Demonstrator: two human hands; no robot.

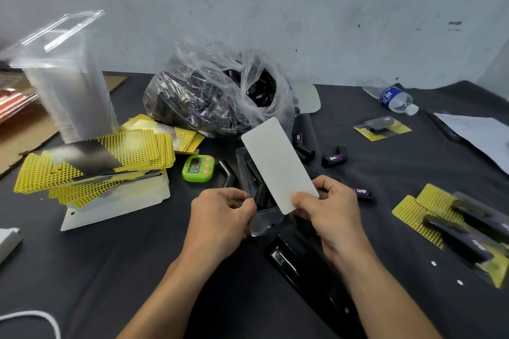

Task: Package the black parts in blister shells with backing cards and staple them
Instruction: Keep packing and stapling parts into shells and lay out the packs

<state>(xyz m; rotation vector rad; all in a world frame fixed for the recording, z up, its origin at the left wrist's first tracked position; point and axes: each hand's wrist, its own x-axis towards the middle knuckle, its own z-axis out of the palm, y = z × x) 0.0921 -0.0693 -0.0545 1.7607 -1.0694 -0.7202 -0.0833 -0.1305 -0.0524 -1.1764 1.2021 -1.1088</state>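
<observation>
Your bare left forearm comes in from 7 o'clock and your right from 5 o'clock, converging just below the middle of the view. Your left hand (223, 213) shows its back, fingers curled, thumb and forefinger pinching the blister shell (261, 224) at its 3 o'clock side. Your right hand (329, 209), near it but apart, pinches the lower end of the backing card (278, 165) between thumb and curled fingers, the card leaning toward 11 o'clock.

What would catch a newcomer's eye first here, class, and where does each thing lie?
The white card, pinched by the right hand at centre, overlapping the clear blister shell the left hand holds. Left of them sprawl yellow dotted cards beside a green timer; behind sits a plastic bag of black parts.
</observation>
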